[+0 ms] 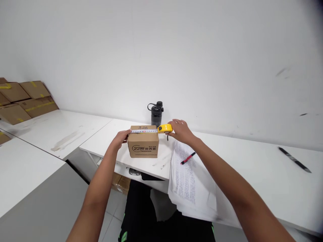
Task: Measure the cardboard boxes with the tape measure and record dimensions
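Yellow, the tape measure point(165, 128) is clasped in your right hand point(182, 131), its blade point(143, 131) pointing left, long axis across the cardboard box's point(143, 144) top on the white table point(242, 151). Your left hand point(120, 138) meets the blade's end; whether it pinches, I can't tell.

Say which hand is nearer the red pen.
Right. The right hand, its grip on the tape measure, is beyond the red pen; the left hand is farther away, at the left side of the box.

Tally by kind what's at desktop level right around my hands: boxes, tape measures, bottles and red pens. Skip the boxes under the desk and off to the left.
Cardboard box: 1
Tape measure: 1
Bottle: 1
Red pen: 1
Total: 4
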Demonstrator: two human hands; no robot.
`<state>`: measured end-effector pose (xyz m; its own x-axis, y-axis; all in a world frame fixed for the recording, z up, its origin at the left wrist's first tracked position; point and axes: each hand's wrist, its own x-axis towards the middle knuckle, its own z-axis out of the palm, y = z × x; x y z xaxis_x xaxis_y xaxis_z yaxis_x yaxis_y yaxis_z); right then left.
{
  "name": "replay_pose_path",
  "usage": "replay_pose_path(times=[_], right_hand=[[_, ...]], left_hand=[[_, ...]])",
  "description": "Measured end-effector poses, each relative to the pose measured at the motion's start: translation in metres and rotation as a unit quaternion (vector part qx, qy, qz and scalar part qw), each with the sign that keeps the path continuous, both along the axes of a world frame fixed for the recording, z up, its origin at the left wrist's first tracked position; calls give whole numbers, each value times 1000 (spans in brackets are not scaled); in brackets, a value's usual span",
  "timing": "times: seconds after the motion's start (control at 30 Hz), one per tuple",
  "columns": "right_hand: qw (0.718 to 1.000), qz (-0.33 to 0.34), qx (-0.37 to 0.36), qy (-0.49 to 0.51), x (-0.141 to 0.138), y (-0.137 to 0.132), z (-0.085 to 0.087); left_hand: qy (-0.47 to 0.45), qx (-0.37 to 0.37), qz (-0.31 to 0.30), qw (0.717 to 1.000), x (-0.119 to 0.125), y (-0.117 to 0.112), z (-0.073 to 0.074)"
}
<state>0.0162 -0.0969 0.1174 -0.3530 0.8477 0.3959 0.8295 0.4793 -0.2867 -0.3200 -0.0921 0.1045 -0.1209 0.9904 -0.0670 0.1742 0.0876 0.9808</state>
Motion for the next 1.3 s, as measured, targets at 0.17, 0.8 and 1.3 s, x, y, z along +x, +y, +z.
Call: replay_pose_path(times=[0.17,0.8,1.3], right_hand=[[961,50,273,14,-17,-45,-4],[947,-135,267,114,-4,-166,-83],[957,-200,-143,-157,128,-43,-97]], left_hand=[[89,170,23,981,21,-73,36],[-86,191,-404,890,162,-105,-51],[-16,141,-205,968,266,17,-91]])
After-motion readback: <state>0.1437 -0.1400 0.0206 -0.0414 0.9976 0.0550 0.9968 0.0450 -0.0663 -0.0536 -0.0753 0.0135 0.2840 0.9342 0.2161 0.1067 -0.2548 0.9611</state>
